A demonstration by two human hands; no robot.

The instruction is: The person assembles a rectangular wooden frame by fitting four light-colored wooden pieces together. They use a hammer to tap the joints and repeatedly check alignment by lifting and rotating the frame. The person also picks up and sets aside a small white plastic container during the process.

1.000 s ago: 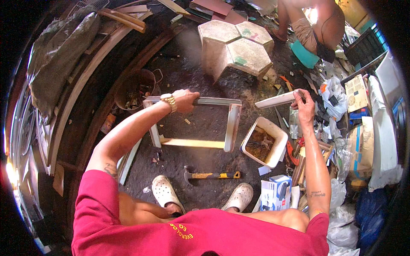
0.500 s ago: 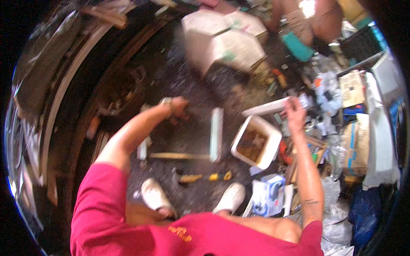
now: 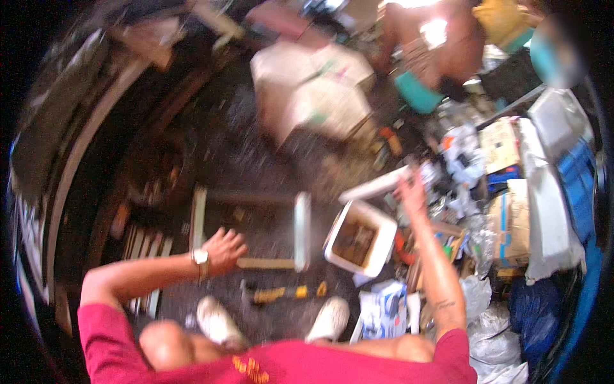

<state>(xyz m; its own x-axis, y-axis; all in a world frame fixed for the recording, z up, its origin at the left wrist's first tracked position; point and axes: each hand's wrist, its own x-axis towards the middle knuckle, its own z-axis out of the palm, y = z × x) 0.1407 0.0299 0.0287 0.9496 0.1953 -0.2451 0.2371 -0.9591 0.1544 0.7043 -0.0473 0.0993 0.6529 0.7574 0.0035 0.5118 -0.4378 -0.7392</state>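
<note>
My left hand (image 3: 225, 251), a watch on its wrist, is open with the fingers spread. It hovers over the near left corner of a rectangular wooden frame (image 3: 302, 233) lying on the floor; whether it touches the wood I cannot tell. My right hand (image 3: 412, 193) is closed on the far right end of a pale strip of wood (image 3: 373, 185). That strip slants just beyond a square white bucket (image 3: 382, 246), which has brown contents. Between my shoes and the frame lies a yellow-and-black hammer-like tool (image 3: 272, 293).
Pale hexagonal blocks (image 3: 332, 96) stand beyond the frame. Another person (image 3: 441, 45) is at the far right, partly blurred. Along the right are plastic bags (image 3: 492, 326), cardboard (image 3: 510, 217) and a blue-and-white box (image 3: 384, 310). Several wooden slats (image 3: 144, 246) lie at left.
My left hand has come nearer and to the left, from over the frame's far side to its near left corner. My right hand stays at the pale strip. The whole view has shifted.
</note>
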